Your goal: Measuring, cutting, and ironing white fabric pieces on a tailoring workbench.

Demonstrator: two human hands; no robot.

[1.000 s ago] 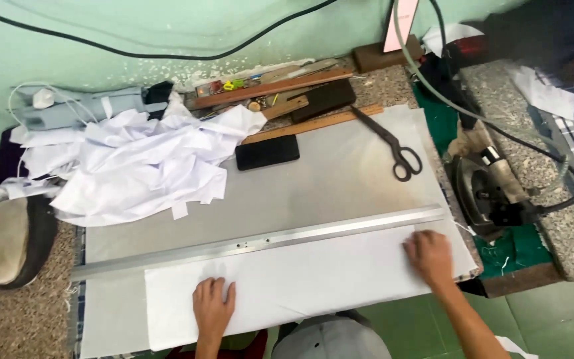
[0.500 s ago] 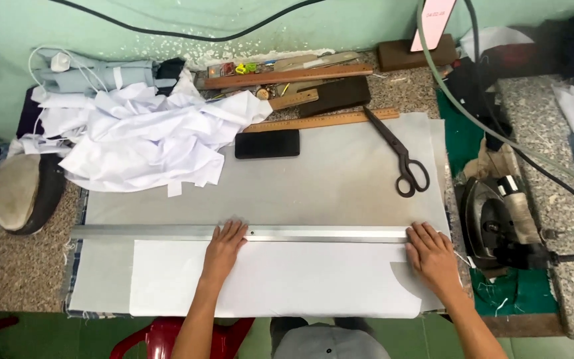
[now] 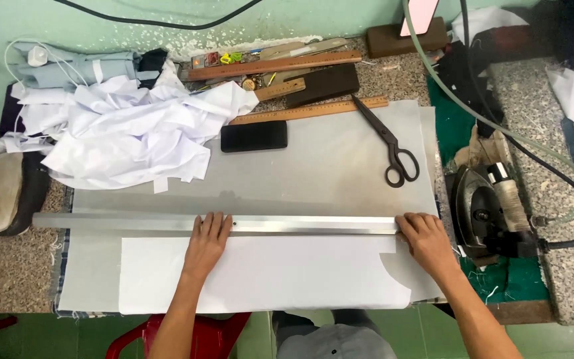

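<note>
Metal straightedge [image 3: 167, 222] under both hands' fingertips [image 3: 215, 222].

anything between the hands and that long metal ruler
Nothing visible. The left hand lies flat with its fingers on the metal ruler near its middle, and the right hand touches its right end. Both rest on the white sheet below it.

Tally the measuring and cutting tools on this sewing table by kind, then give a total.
Long metal straightedge, under both hands: 1
Wooden rulers: 3
Scissors: 1
Total: 5
</note>
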